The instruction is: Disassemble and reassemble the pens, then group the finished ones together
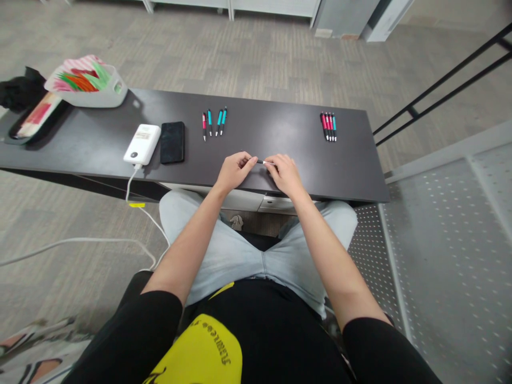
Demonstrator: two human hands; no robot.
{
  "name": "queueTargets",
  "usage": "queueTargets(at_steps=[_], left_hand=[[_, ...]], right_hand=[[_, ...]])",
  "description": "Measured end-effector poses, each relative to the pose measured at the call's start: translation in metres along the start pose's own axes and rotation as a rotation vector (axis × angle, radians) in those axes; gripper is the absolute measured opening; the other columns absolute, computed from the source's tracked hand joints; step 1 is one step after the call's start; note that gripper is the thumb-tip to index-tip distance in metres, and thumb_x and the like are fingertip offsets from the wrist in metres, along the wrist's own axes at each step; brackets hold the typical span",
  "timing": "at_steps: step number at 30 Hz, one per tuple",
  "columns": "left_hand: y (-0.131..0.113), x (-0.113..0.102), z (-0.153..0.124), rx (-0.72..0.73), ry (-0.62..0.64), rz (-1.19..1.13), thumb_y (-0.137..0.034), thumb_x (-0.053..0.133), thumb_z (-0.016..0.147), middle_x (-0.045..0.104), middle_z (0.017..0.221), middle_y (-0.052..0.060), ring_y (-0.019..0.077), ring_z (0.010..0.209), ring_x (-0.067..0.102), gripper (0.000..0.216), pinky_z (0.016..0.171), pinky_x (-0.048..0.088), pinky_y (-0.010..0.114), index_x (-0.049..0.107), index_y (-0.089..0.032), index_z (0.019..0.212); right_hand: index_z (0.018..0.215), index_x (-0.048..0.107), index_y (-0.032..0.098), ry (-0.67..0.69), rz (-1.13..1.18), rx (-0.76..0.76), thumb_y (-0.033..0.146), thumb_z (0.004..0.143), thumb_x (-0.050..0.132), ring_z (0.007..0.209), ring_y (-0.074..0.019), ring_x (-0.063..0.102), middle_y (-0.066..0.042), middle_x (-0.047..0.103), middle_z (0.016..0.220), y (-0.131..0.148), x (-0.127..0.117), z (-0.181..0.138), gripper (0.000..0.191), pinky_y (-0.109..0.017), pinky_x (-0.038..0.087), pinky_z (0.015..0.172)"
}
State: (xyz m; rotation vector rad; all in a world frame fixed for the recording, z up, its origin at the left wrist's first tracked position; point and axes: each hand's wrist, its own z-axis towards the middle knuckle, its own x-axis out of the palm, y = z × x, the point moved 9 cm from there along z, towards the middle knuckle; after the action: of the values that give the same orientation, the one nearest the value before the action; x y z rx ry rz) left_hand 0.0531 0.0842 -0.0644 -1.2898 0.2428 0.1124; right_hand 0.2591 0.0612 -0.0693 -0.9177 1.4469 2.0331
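Observation:
My left hand and my right hand meet over the near edge of a dark table. Both are closed in a pinch on one small pen, of which only a short dark and white piece shows between the fingers. Farther back on the table lies a loose row of pens, red and teal, to the left of my hands. A tighter bunch of pens lies to the right.
A white power bank with a white cable and a black phone lie left of my hands. A white tub of coloured items and a dark tray sit at the far left. A perforated metal platform lies to the right.

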Motion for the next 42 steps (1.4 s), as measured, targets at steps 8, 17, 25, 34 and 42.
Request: queueTargets(at_steps=[8,17,25,34,42], left_hand=[[0.004,-0.002,0.001,0.002,-0.016,0.002,-0.094,0.088,0.108,0.061,0.065,-0.001,0.0207,0.065,0.051,0.076,0.069,0.043,0.038,0.069,-0.03,0.072],[0.013,-0.017,-0.002,-0.082,-0.176,-0.041,-0.077,0.095,0.114,0.061,0.071,-0.003,0.02,0.068,0.056,0.061,0.069,0.046,0.036,0.073,-0.029,0.083],[0.018,-0.019,0.0,-0.061,-0.177,-0.061,-0.074,0.095,0.116,0.067,0.074,-0.002,0.0185,0.066,0.057,0.056,0.07,0.049,0.036,0.078,-0.029,0.086],[0.015,-0.021,-0.001,-0.065,-0.209,-0.059,-0.075,0.095,0.114,0.064,0.073,-0.003,0.0189,0.067,0.053,0.057,0.068,0.046,0.035,0.076,-0.029,0.087],[0.008,-0.027,-0.005,-0.041,-0.278,0.142,-0.013,0.088,0.108,0.07,0.082,-0.004,0.0181,0.072,0.062,0.017,0.078,0.053,0.033,0.081,-0.027,0.1]], right_hand=[[0.133,0.085,0.031,-0.021,0.014,0.012,0.066,0.132,0.061,0.129,-0.0428,0.077,-0.016,0.093,0.139,-0.001,-0.003,-0.002,0.043,-0.058,0.057,0.12],[0.127,0.091,0.032,-0.228,-0.035,0.055,0.078,0.133,0.054,0.121,-0.0435,0.071,-0.017,0.083,0.117,-0.01,-0.017,-0.007,0.059,-0.06,0.058,0.115],[0.13,0.093,0.034,-0.233,-0.002,0.068,0.08,0.133,0.052,0.121,-0.0425,0.069,-0.015,0.078,0.11,-0.009,-0.019,-0.007,0.062,-0.062,0.055,0.116],[0.124,0.091,0.031,-0.208,-0.05,0.15,0.065,0.132,0.067,0.133,-0.0458,0.067,-0.018,0.08,0.123,-0.011,-0.019,-0.007,0.043,-0.064,0.051,0.122],[0.125,0.087,0.032,-0.307,-0.085,0.257,0.049,0.132,0.07,0.134,-0.041,0.07,-0.012,0.084,0.126,-0.015,-0.029,-0.013,0.025,-0.057,0.049,0.121]])
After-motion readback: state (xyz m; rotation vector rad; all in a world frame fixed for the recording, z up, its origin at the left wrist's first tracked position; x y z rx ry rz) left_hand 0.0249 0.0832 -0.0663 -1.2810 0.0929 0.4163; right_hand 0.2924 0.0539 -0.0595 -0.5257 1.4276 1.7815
